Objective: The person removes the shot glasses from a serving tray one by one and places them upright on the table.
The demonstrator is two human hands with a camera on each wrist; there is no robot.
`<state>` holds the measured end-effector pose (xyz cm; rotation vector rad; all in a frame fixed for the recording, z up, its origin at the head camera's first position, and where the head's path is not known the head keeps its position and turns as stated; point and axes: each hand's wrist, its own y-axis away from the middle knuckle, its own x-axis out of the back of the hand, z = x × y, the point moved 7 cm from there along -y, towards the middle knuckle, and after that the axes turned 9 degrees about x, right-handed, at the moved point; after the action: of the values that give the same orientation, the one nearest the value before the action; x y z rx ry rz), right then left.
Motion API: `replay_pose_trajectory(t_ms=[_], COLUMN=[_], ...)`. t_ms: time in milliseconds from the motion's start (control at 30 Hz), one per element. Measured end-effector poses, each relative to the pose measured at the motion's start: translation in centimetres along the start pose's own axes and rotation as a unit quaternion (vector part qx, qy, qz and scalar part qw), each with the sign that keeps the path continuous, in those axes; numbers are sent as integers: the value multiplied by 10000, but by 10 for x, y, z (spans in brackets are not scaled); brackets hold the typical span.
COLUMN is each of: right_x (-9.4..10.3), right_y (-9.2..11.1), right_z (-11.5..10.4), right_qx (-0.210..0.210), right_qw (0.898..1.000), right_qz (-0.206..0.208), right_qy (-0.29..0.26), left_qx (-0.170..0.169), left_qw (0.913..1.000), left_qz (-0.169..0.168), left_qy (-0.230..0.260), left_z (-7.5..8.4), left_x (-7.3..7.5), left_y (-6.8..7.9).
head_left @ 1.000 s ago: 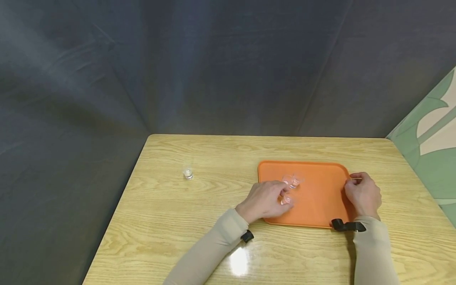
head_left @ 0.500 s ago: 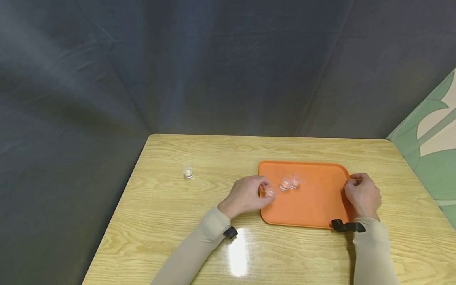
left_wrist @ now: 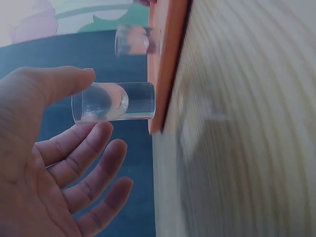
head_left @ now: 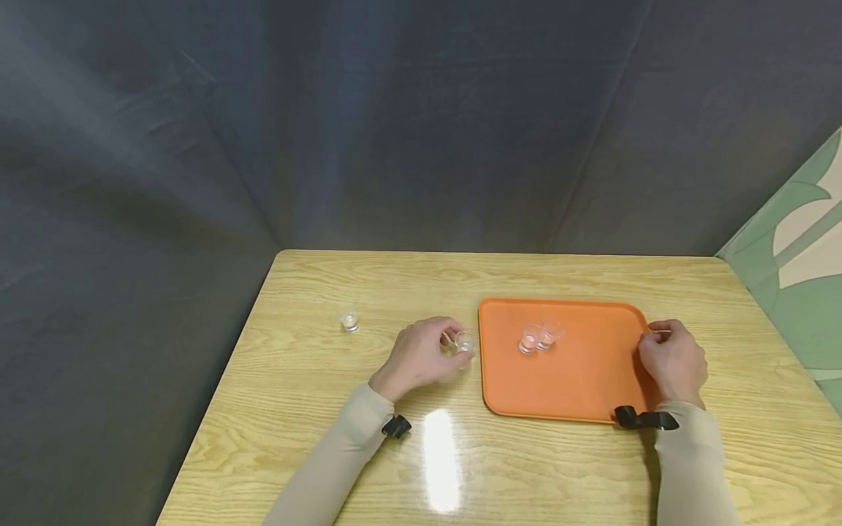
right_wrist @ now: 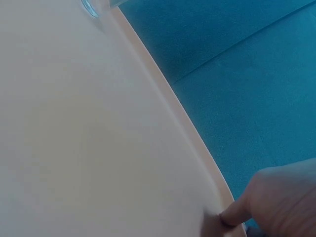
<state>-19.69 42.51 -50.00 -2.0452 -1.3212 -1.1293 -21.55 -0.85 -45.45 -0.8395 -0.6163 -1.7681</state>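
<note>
At the nine o'clock side of the orange tray [head_left: 579, 391], the left hand [head_left: 419, 353] is pinching a small clear glass [head_left: 464, 342] between thumb and fingertips, with the little finger curving free below. The fingertips at the far wall are partly hiding behind the glass in the head view. Whether the base is touching the table [head_left: 316, 416] is remaining unclear. The held glass is showing smooth, straight transparent walls and a thick base; its long axis is standing roughly upright, its mouth facing up and its base facing the wood-grain surface.

At the tray's three o'clock edge, the right hand [head_left: 674, 361] is gripping the raised rim with bent fingers; the right wrist view is showing the thumb on the inner side, while the other fingers are mostly hiding. The tray is lying flat, a rounded rectangle with its long axis running from nine to three o'clock.

Toward the tray's ten o'clock, a nearer glass [head_left: 528, 340] and a farther glass [head_left: 549, 335] are overlapping in view; contact between them is hard to confirm. At the left hand's ten o'clock, a lone glass [head_left: 349, 321] is standing on the table. Beyond, at twelve o'clock, a dark creased curtain [head_left: 421, 124] is hanging.
</note>
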Motion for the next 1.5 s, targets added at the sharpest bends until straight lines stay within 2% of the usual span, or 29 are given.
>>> replay_pose_trajectory(t_ms=[200,433,533,733,867,1167,1333,1400,1500], right_x=[0,-5,-5,-4,-4,-4,-2,-2,-2], right_y=[0,0,0,1,1,2,3,3,2], right_z=[2,-4,-4,-2,-1,-2,-3,-3,-3], right_qx=[-19,6,-2,-1,-5,3,8,16,27], right_qw=[10000,10000,10000,10000,10000,10000,10000,10000,10000], right_qz=[-19,-5,-21,-32,22,29,41,40,45], right_qy=[16,-71,-45,-75,-82,-45,-66,-66,-62], left_qx=[169,517,640,748,820,1147,1312,1416,1576], left_qw=[9997,9972,9958,9950,9934,9829,9728,9678,9623], left_qz=[149,544,655,645,787,1386,1856,2042,2208], left_qy=[19,71,92,128,152,402,454,395,194], left_z=[-25,-56,-68,-83,-91,-108,-127,-136,-149], left_x=[15,50,60,72,90,140,170,177,181], left_y=[8,21,25,33,38,49,58,62,65])
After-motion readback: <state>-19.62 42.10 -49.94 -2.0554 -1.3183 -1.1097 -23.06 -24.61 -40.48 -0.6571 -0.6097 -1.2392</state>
